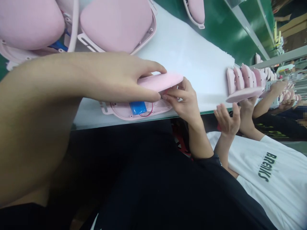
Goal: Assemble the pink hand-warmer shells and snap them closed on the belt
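My left hand [120, 76] reaches in from the left, its fingers and thumb around a pink plastic cover [163, 81] that is tilted up. Beneath the cover is an open pink shell [122, 113] near the table's front edge. Inside that shell sits a blue battery pack [138, 108] with thin red and dark wires. At the cover's right end, my right hand [184, 100] is closed, fingertips pinched together under the cover's edge, close to my left thumb. What lies between these fingertips is too small to make out.
Larger pink shells with rounded covers [117, 24] stand at the back left. Another pink part [197, 12] lies on the green surface [216, 28]. To the right, a co-worker's hands [227, 119] are near a row of pink parts [247, 76] on the white table [192, 54].
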Tool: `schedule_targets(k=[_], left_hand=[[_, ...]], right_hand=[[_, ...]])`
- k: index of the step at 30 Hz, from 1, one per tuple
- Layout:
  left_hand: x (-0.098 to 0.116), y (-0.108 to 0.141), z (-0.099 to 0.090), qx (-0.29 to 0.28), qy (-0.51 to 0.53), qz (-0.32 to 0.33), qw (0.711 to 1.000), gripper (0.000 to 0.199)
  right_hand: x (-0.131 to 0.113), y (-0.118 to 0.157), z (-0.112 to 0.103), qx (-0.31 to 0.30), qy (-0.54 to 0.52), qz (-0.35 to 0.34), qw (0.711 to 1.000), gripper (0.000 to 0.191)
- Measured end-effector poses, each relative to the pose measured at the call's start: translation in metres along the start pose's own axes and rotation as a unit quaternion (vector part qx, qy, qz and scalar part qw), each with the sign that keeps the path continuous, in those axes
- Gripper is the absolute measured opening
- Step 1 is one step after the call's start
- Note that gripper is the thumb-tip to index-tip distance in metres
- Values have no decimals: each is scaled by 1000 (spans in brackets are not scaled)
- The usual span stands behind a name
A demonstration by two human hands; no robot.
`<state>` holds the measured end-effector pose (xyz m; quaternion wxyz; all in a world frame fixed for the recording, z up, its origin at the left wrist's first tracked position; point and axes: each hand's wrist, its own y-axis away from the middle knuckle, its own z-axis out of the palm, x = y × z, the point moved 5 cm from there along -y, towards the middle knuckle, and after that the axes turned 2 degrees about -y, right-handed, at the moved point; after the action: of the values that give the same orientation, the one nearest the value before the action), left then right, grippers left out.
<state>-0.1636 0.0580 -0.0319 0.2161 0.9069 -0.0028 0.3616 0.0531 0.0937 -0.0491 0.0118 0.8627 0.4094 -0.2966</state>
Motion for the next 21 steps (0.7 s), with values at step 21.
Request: schedule_targets(k=[21], left_hand=[[10,0,6,-30,-68,22,997,69]], right_hand=[[18,-7,11,-14,-130,4,991,18]])
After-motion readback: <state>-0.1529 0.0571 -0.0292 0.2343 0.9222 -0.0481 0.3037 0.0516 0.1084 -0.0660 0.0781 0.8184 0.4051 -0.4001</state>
